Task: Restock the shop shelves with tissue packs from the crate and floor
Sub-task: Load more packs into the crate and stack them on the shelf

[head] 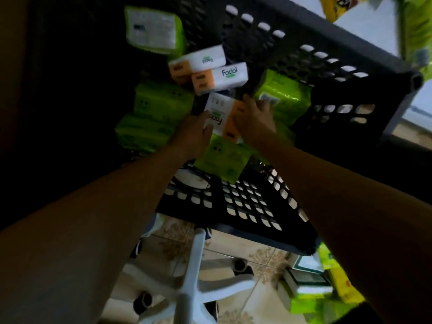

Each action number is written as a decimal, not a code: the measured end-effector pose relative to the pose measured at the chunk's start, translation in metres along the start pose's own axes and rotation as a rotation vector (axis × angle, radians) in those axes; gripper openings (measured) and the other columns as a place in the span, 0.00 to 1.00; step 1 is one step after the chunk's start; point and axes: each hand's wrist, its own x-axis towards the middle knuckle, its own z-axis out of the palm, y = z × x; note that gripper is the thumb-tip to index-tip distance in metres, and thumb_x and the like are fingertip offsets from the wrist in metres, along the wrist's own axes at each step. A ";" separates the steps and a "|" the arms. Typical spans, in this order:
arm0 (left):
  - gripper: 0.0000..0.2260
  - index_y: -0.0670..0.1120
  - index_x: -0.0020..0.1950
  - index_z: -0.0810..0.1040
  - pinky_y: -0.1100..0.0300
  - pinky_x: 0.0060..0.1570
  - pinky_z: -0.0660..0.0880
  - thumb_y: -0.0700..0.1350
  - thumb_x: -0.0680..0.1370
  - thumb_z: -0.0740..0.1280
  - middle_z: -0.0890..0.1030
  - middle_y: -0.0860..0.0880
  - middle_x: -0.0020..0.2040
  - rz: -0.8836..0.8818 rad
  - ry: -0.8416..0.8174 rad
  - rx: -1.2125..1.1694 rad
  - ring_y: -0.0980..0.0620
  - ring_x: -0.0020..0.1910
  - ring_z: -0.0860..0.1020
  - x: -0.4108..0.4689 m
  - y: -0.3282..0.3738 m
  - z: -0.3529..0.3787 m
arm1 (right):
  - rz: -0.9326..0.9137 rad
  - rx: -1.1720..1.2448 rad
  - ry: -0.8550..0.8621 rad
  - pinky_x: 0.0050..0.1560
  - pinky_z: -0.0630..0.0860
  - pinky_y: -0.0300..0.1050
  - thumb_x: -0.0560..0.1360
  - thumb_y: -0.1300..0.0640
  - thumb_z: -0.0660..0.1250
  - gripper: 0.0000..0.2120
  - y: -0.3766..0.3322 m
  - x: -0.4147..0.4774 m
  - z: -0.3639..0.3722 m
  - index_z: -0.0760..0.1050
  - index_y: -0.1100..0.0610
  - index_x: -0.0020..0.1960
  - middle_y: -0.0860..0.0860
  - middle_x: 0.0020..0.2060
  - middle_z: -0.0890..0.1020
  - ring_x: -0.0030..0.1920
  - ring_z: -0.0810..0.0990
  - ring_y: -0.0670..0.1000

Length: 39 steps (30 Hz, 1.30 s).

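A dark perforated plastic crate (350,73) holds several tissue packs. Both my hands reach into it and hold one white-and-orange "Facial" pack (222,113) between them. My left hand (194,134) grips its left side with the thumb over the top. My right hand (254,120) grips its orange right end. Two more white-and-orange packs (224,77) lie just beyond it. Green packs (161,101) lie to the left, another green pack (282,97) to the right, and one (222,160) beneath the held pack.
The crate rests above a white swivel chair base (196,288) with castors on a patterned tile floor (233,249). Green and yellow packs (327,288) lie on the floor at lower right. More packs (416,31) show at the top right corner.
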 end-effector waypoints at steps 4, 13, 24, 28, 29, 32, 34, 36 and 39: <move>0.21 0.42 0.74 0.59 0.46 0.68 0.66 0.44 0.82 0.55 0.65 0.39 0.72 0.024 -0.001 -0.063 0.40 0.70 0.65 0.002 -0.001 0.003 | 0.103 0.134 0.086 0.60 0.68 0.50 0.79 0.53 0.58 0.19 0.002 0.016 0.007 0.66 0.56 0.69 0.60 0.64 0.70 0.63 0.70 0.61; 0.23 0.46 0.76 0.56 0.53 0.64 0.67 0.49 0.82 0.54 0.64 0.41 0.72 -0.017 0.063 -0.208 0.41 0.69 0.66 -0.057 0.037 -0.022 | 0.330 0.717 0.162 0.61 0.72 0.54 0.76 0.55 0.64 0.21 -0.009 -0.055 -0.032 0.67 0.60 0.67 0.59 0.61 0.75 0.61 0.75 0.59; 0.18 0.43 0.70 0.64 0.56 0.48 0.73 0.35 0.80 0.57 0.72 0.44 0.64 0.180 0.350 -0.708 0.47 0.58 0.73 -0.263 0.137 -0.098 | -0.075 1.095 0.144 0.45 0.77 0.33 0.74 0.64 0.68 0.21 -0.070 -0.264 -0.122 0.66 0.58 0.63 0.56 0.58 0.76 0.55 0.75 0.54; 0.17 0.43 0.70 0.61 0.53 0.49 0.73 0.38 0.81 0.56 0.71 0.45 0.63 0.308 0.415 -0.710 0.47 0.56 0.74 -0.328 0.167 -0.134 | -0.317 0.812 0.429 0.68 0.67 0.51 0.69 0.47 0.73 0.46 -0.072 -0.338 -0.177 0.46 0.48 0.76 0.55 0.72 0.57 0.72 0.61 0.56; 0.16 0.42 0.69 0.61 0.50 0.53 0.73 0.39 0.81 0.57 0.71 0.43 0.64 0.350 0.432 -0.695 0.45 0.58 0.74 -0.345 0.174 -0.140 | -0.367 0.742 0.479 0.71 0.61 0.55 0.70 0.49 0.72 0.45 -0.073 -0.354 -0.188 0.46 0.48 0.76 0.55 0.73 0.54 0.74 0.56 0.55; 0.09 0.45 0.61 0.60 0.55 0.52 0.74 0.41 0.82 0.56 0.73 0.43 0.59 0.439 0.449 -0.691 0.46 0.57 0.76 -0.392 0.194 -0.145 | -0.504 0.769 0.515 0.69 0.66 0.54 0.72 0.59 0.70 0.39 -0.075 -0.403 -0.212 0.52 0.51 0.76 0.53 0.71 0.62 0.70 0.64 0.52; 0.06 0.47 0.58 0.60 0.55 0.49 0.76 0.43 0.82 0.55 0.74 0.42 0.60 0.503 0.452 -0.707 0.48 0.54 0.77 -0.418 0.211 -0.145 | -0.558 0.879 0.540 0.62 0.73 0.49 0.73 0.64 0.69 0.37 -0.076 -0.429 -0.223 0.55 0.52 0.75 0.52 0.68 0.68 0.64 0.70 0.49; 0.06 0.48 0.58 0.63 0.57 0.43 0.78 0.44 0.82 0.56 0.74 0.42 0.61 0.592 0.489 -0.696 0.51 0.49 0.78 -0.439 0.231 -0.146 | -0.580 0.932 0.629 0.61 0.74 0.47 0.73 0.64 0.68 0.34 -0.072 -0.449 -0.233 0.57 0.53 0.74 0.50 0.66 0.70 0.63 0.71 0.47; 0.15 0.46 0.67 0.67 0.69 0.34 0.76 0.46 0.80 0.60 0.68 0.46 0.63 0.749 0.568 -0.655 0.58 0.46 0.75 -0.464 0.272 -0.147 | -0.584 0.926 0.781 0.53 0.76 0.37 0.74 0.63 0.68 0.29 -0.060 -0.470 -0.263 0.62 0.54 0.72 0.51 0.65 0.72 0.62 0.73 0.48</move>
